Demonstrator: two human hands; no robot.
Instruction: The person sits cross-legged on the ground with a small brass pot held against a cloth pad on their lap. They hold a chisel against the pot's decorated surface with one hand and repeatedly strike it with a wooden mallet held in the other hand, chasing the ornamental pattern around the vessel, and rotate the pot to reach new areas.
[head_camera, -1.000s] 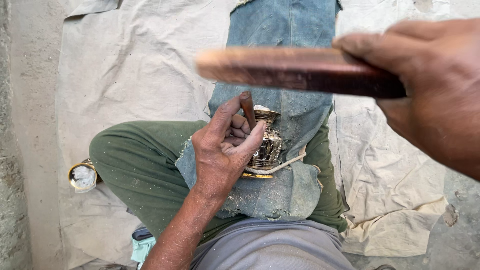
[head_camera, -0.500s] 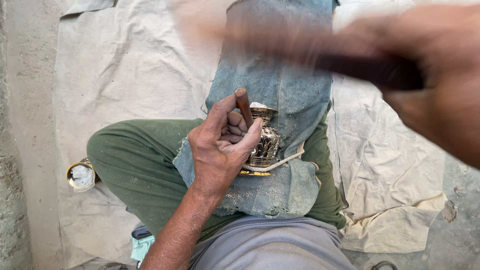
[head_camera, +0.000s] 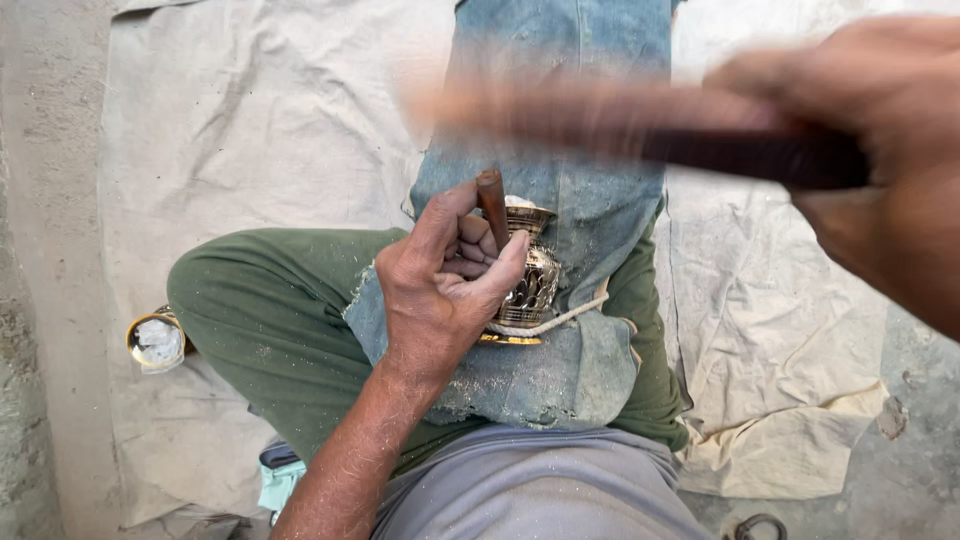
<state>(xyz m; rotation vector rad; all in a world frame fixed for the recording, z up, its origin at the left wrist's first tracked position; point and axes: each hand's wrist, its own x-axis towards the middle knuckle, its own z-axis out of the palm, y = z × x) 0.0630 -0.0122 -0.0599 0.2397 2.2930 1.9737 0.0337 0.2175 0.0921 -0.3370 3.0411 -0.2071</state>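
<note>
While gripped on a blurred wooden stick (head_camera: 640, 125), right hand (head_camera: 880, 130); left hand (head_camera: 440, 290) pinching punch (head_camera: 492, 205) against brass cup (head_camera: 525, 280).

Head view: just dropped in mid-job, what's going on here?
A person sits cross-legged on a cloth with a denim piece over the lap. The left hand holds a punch against a patterned brass cup resting on the denim, a cord around its base. The right hand has a grip on a wooden mallet, blurred in mid-swing above the punch. A second brass piece lies beside the knee.
</note>
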